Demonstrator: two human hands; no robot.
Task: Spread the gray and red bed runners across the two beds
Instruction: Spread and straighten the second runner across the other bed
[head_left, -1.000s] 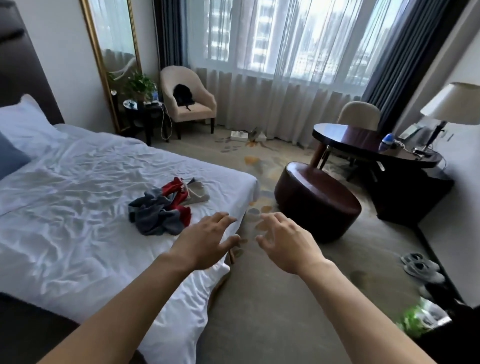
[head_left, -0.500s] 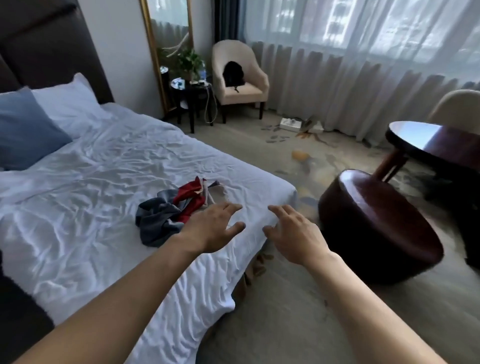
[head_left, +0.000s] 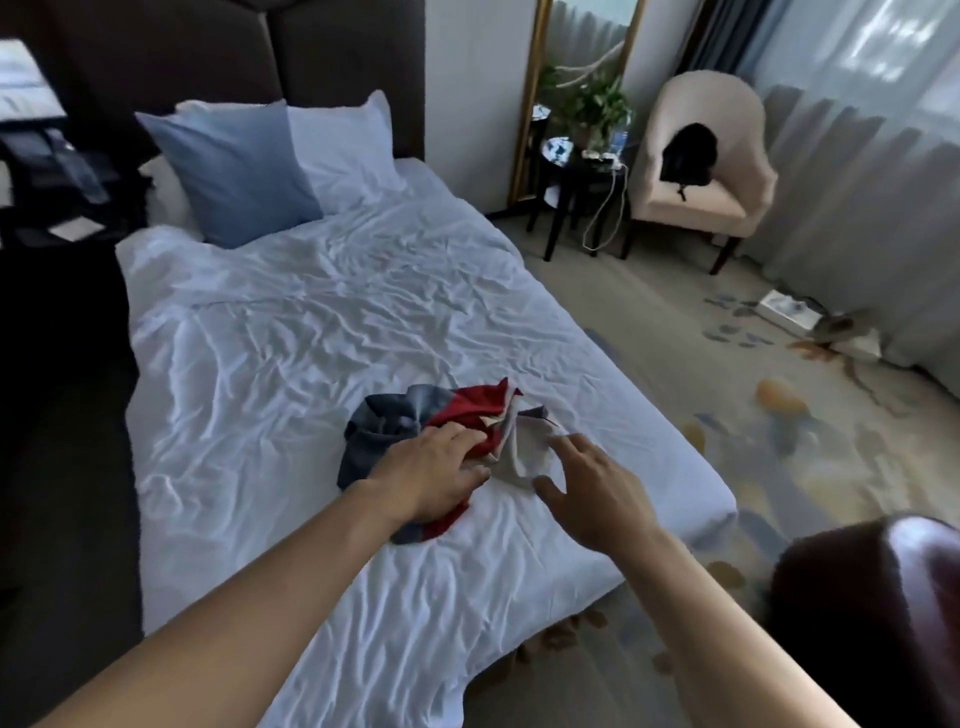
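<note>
Nearest the camera, both bare forearms stretch out over the foot of the bed (head_left: 291, 364). Half a second ago the hands hung short of the cloth; now the left hand (head_left: 431, 475) has come down onto the bundled runners (head_left: 436, 431), its fingers lying over the red and gray folds. Whether they are already curled into the fabric cannot be told from here. The right hand (head_left: 592, 488) has moved in too, and hovers with fingers spread and relaxed just beside the pale edge of the bundle, holding nothing.

The runners lie in one crumpled heap near the foot of the bed, red and gray tangled together, not yet spread at all. So the reach looks finished and the pick-up is about to begin; the pieces will likely need separating before either can be laid flat.

Farther up, the white sheet is wrinkled, and a blue pillow (head_left: 234, 166) leans on a white one at the headboard. Beyond stand a small side table (head_left: 576, 171), a gold-framed mirror (head_left: 530, 104) and a cream armchair (head_left: 706, 156) by the curtains.
</note>
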